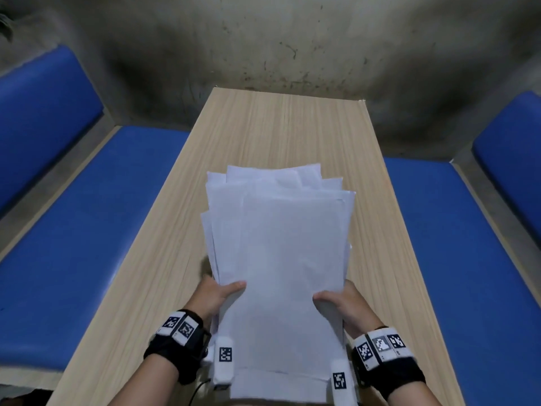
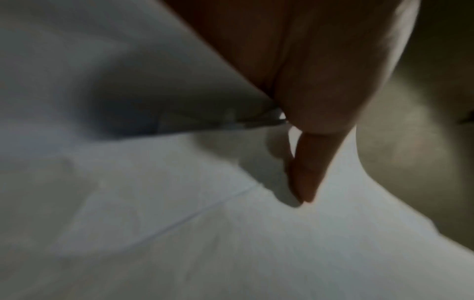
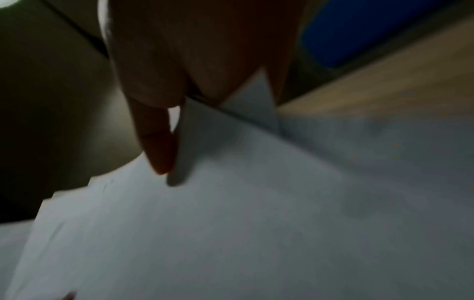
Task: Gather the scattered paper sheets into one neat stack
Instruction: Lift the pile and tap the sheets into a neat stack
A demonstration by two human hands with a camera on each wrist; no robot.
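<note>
A light wooden desk (image 1: 292, 127) carries the uneven stack of paper sheets (image 1: 281, 244) reaching forward from between the hands.

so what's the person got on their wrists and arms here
Both forearms are bare, no sleeves. The left hand and right hand are ungloved. Each wrist wears a black strap topped with white blocks printed with black-and-white square markers. A white camera pod bearing another marker hangs inside each wrist, and a thin dark cable trails below the left one.
</note>
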